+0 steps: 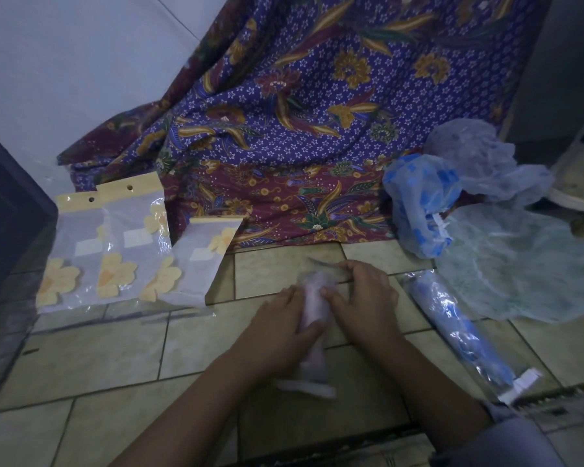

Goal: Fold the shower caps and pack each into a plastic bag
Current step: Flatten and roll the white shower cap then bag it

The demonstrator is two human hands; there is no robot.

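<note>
Flower-printed plastic bags, flat on floor, left: three.
Loose shower caps, heaped right: three. One blue-patterned cap, one pale grey cap, one pale green cap.
Rolled caps: two. One blue roll inside clear bag, one pinkish roll held by both grips.
Grips: two, left grip and right grip.
Batik cloth: one.

Rolled pale cap, bagged blue cap

Bare floor tiles on my left are open to reach over. Flowered bags crowd further left, and the packed blue roll hems in my right.
</note>
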